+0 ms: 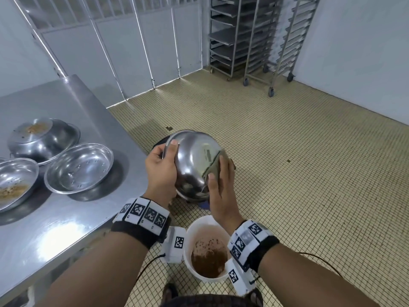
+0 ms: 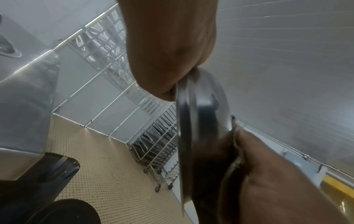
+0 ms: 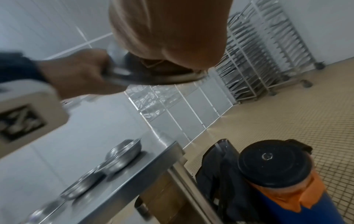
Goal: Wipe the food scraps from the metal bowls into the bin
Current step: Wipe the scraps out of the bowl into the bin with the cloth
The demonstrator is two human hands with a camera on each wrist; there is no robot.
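A metal bowl point(image 1: 194, 162) is tipped on its side over the floor, its outside facing me. My left hand point(image 1: 168, 149) grips its left rim, thumb on the outside. My right hand point(image 1: 221, 173) pinches a brownish cloth point(image 1: 215, 167) over the right rim, its fingers hidden inside the bowl. In the left wrist view the bowl point(image 2: 203, 106) is edge-on with the cloth point(image 2: 236, 148) against it. A white bucket point(image 1: 192, 240) holding brown scraps stands on the floor below my wrists. Three more bowls sit on the table: one upside down point(image 1: 42, 138), one fairly clean point(image 1: 79, 168), one with scraps point(image 1: 15, 182).
The steel table point(image 1: 66, 229) runs along my left. Just beyond its corner stand a black bag-lined bin point(image 3: 218, 166) and a blue barrel with a black lid point(image 3: 273, 163). Wheeled tray racks point(image 1: 254, 41) stand in the far corner of the tiled floor.
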